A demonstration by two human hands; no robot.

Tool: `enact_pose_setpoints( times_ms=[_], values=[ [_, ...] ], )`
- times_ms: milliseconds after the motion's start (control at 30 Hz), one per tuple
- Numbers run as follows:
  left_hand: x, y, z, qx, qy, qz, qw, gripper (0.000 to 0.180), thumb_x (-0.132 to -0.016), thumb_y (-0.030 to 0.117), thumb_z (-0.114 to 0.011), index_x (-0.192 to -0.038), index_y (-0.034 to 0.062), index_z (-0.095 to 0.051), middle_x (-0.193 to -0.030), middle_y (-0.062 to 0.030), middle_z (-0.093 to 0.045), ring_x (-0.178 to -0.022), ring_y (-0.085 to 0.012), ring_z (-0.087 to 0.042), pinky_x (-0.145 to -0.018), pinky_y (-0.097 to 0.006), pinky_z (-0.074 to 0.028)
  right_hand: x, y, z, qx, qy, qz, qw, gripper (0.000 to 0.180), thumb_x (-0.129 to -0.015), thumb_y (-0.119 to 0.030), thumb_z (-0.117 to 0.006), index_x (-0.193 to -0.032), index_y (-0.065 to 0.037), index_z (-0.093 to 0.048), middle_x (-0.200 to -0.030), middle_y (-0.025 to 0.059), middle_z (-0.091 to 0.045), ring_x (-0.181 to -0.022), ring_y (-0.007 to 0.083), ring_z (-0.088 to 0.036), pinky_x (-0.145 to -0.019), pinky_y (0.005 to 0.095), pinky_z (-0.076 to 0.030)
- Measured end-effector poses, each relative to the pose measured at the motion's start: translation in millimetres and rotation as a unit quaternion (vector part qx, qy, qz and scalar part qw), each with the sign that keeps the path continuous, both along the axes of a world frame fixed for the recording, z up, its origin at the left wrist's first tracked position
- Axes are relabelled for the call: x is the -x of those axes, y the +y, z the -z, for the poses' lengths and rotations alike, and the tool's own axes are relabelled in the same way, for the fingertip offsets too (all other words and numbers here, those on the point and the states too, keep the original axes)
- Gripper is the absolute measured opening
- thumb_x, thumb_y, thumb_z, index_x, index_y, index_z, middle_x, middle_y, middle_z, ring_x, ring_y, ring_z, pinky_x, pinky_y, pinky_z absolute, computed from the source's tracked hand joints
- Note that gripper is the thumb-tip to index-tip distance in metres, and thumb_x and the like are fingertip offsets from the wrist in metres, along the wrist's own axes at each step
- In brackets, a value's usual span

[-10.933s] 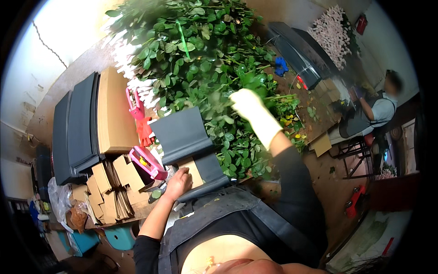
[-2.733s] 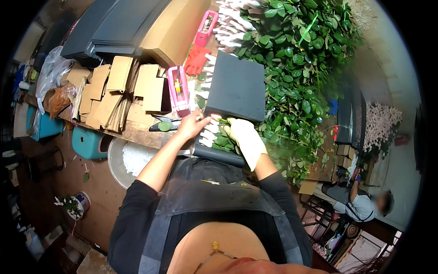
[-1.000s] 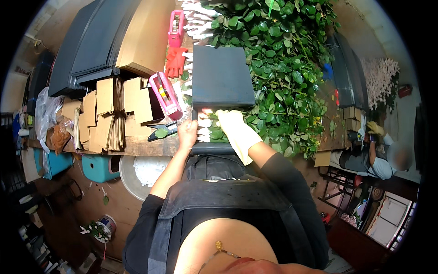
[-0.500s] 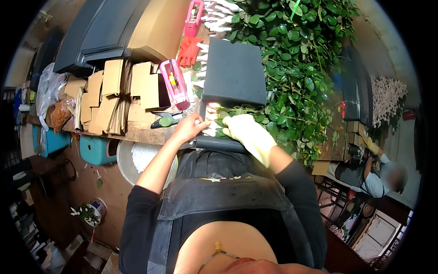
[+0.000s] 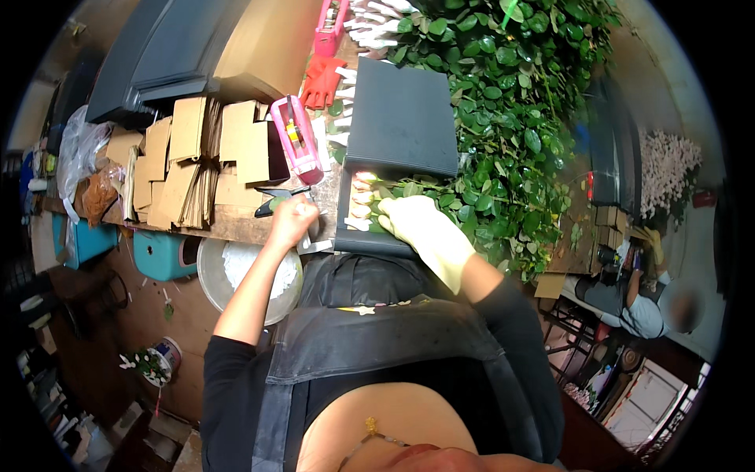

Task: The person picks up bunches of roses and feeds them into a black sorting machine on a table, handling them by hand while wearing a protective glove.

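Observation:
Pale pink and cream rose heads [image 5: 362, 198] lie in a row along the left side of a dark grey corrugated sheet [image 5: 343, 228], their leafy stems [image 5: 410, 189] running right. My right hand [image 5: 421, 232], in a pale yellow glove, is closed over the stems just right of the heads; its fingertips are partly hidden among leaves. Left of the sheet, my bare left hand [image 5: 294, 223] is balled, fingers curled in; what they hold, if anything, is hidden. Dark-handled cutters [image 5: 267, 206] lie on the table beside it. Another grey board [image 5: 403, 118] lies just beyond the roses.
Leafy stems [image 5: 511, 134] pile up at the right. A pink tape dispenser [image 5: 297, 140], a red glove [image 5: 322, 82] and folded cardboard [image 5: 189, 157] sit at the left. Below the table edge stands a bin [image 5: 206, 271] with white scraps. A co-worker [image 5: 641, 303] is at far right.
My left hand has drawn back left from the rose heads to beside the cutters and has closed. The right glove stays on the stems. The rose heads are now more exposed.

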State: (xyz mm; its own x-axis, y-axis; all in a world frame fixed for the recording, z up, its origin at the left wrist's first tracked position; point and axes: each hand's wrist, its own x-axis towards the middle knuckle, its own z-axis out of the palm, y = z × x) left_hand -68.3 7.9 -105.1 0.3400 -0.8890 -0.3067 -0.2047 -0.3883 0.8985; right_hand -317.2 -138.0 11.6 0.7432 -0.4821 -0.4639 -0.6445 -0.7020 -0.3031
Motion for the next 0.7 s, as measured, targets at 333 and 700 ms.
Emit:
enact_pose_setpoints(
  times_ms=[333,700],
  values=[
    [37.0,-43.4,-33.8,-0.094,0.101,0.221,0.965,0.033,-0.095,0.035,-0.071,-0.084,0.0029,-0.070,-0.074,-0.0004,-0.065,-0.073,-0.0092,-0.058,-0.070,-0.030,-0.048,-20.9,-7.1,11.5,-0.032,0.115,-0.097,0.988,0.022,-0.090,-0.025,-0.063,-0.103,-0.012,-0.076,-0.102,0.0117,-0.076,-0.093,0.0297,-0.074,-0.079,0.0441,-0.057],
    [65.1,4.0,2.0,0.016,0.562,-0.263,0.784,0.011,-0.094,0.019,-0.064,-0.089,0.0092,-0.062,-0.065,0.0045,-0.050,-0.055,-0.0071,-0.045,-0.051,-0.025,-0.037,-40.9,-4.2,24.9,-0.042,0.217,-0.145,0.964,0.026,-0.091,-0.022,-0.059,-0.105,-0.014,-0.080,-0.113,0.0120,-0.075,-0.105,0.0283,-0.072,-0.087,0.0441,-0.053]
  ],
)
